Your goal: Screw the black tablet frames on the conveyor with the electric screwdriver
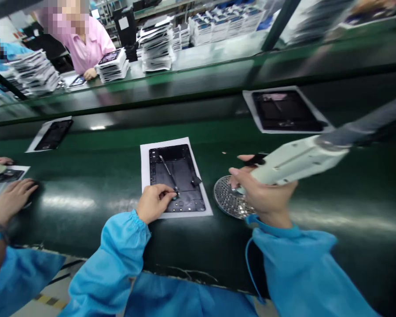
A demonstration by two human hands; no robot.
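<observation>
My left hand [154, 201] rests at the lower left of a black tablet housing [185, 169], its thumb and forefinger pinched at the low end of a thin strip [167, 169]. What sits between those fingertips is too small to make out. The housing lies open side up on a white sheet [145, 167]. A small black piece [196, 181] is at its right edge. To the right, my right hand [267, 193] is wrapped round a pale green electric screwdriver [297, 160], held slantwise. Its front end, partly hidden by my fingers, is over a round metal dish with many holes [227, 200].
Other tablet housings lie on white sheets at the back right [280, 110] and back left [54, 134] of the green belt [95, 176]. A co-worker's hands [15, 198] are at far left. Behind a raised ledge [198, 72] stand paper stacks [156, 46] and a person in pink.
</observation>
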